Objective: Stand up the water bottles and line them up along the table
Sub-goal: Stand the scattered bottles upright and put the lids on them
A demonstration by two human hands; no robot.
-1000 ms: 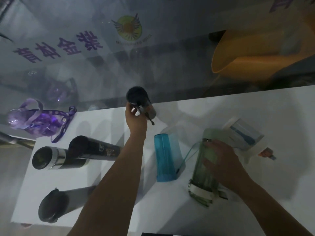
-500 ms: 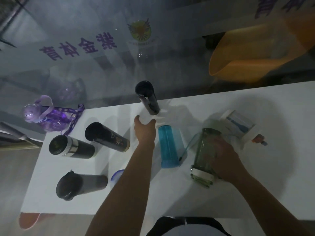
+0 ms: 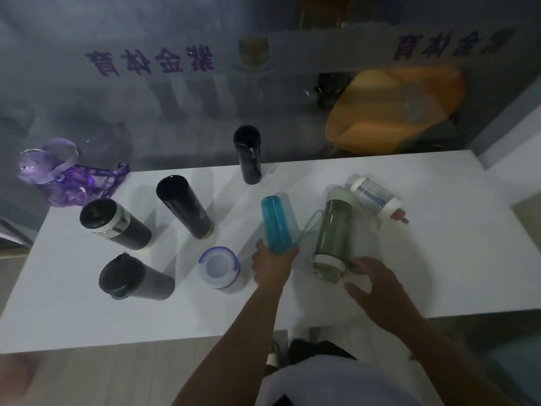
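Observation:
On the white table [image 3: 439,259], my left hand [image 3: 272,266] grips the near end of the blue bottle [image 3: 276,222], which points away from me. My right hand [image 3: 373,278] is spread, fingertips at the near end of the green bottle [image 3: 333,230], which lies on its side. Beside it lies a white labelled bottle [image 3: 376,197]. Upright stand a dark bottle [image 3: 248,155] at the back edge, a tall black bottle [image 3: 184,206], a silver-banded black flask [image 3: 114,227], a black lidded tumbler [image 3: 131,278], a white bottle with a blue rim [image 3: 219,269] and a purple bottle [image 3: 52,178].
A frosted glass wall [image 3: 175,98] with purple lettering runs right behind the table's far edge. An orange chair [image 3: 395,109] shows through it. The near table edge [image 3: 146,344] lies just in front of my body.
My left hand let go of the dark bottle at the back, which now stands alone, and came back to grip the blue bottle. My right hand slid off the green bottle's body to its near end.

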